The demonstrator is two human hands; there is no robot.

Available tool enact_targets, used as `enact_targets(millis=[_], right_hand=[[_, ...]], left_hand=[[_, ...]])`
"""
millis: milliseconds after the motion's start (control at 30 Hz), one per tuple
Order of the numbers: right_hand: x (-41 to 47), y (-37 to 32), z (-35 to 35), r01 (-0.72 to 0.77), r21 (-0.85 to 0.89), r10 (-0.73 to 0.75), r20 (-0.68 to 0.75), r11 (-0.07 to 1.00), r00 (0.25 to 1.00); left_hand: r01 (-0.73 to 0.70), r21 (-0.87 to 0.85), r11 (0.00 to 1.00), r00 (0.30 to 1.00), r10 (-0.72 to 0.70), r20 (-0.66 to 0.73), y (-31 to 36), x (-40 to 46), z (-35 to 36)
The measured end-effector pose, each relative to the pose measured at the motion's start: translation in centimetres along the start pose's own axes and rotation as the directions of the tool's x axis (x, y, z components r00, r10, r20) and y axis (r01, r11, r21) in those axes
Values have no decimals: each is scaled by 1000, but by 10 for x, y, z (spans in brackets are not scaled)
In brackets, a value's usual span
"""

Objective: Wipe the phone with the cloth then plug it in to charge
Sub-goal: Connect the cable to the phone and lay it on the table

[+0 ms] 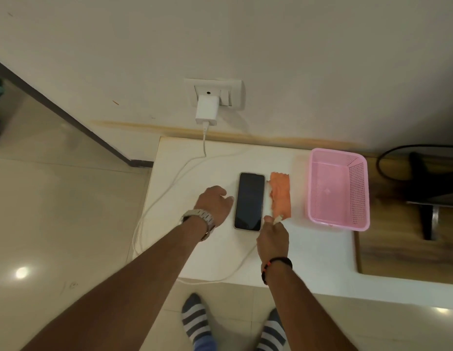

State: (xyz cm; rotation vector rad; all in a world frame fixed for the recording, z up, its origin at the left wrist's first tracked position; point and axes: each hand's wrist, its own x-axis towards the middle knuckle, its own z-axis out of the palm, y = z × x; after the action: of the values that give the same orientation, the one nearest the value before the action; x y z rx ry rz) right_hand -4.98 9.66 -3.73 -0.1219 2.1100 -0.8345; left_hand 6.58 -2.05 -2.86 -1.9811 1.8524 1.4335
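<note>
A dark-screened phone [249,200] lies face up on the white table [309,249]. An orange cloth [280,195] lies folded just right of it. My left hand [215,202] rests beside the phone's left edge, fingers curled, holding nothing. My right hand [273,236] is at the phone's lower right corner, pinching the white plug end of the charging cable [167,188]. The cable loops over the table's left edge and back up to a white charger [206,110] in the wall socket [215,93].
An empty pink plastic basket [338,190] stands right of the cloth. A wooden surface with a dark stand and black cable [423,188] lies further right. Tiled floor [55,211] is at the left, and my striped socks show below the table's front edge.
</note>
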Motion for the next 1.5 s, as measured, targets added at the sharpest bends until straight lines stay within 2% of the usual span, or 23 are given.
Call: enact_targets(millis=[67,167,300,533,600,700,800,900,1000,1100,1300,1500], right_hand=[[10,-4,2,46,-125,-46,-3,991,999],[22,-12,4,61,-200,-52,49,978,997],[31,-12,4,55,-201,-42,66,978,997],[21,-16,1,42,-110,-27,134,993,991],[13,-21,-4,58,-63,-50,114,996,992],[-5,-29,-11,38,34,-41,89,999,995],[-33,-33,-14,14,176,-47,188,984,981],[-53,-42,-17,125,157,-157,214,980,964],[-65,-55,-19,187,127,-214,254,974,943],[-72,-68,-21,186,186,-235,296,965,926],[-73,-83,-23,161,140,-199,324,977,925],[-74,-88,-19,139,135,-178,345,981,922]], left_hand=[[15,-25,1000,999,-14,34,11,8,20],[26,-20,999,1000,-26,-7,17,16,42],[106,-125,986,994,-107,-3,22,20,48],[196,-290,937,979,-170,110,17,19,43],[251,-443,861,967,-198,164,12,17,35],[342,-729,593,939,-230,254,14,9,18],[336,-843,421,937,-241,253,20,2,1],[323,-890,323,938,-232,256,29,-2,-14],[323,-891,319,940,-213,265,36,-7,-22],[325,-879,350,940,-221,260,40,-10,-25],[294,-857,423,951,-217,220,41,-11,-26],[282,-863,418,955,-211,209,42,-13,-29]])
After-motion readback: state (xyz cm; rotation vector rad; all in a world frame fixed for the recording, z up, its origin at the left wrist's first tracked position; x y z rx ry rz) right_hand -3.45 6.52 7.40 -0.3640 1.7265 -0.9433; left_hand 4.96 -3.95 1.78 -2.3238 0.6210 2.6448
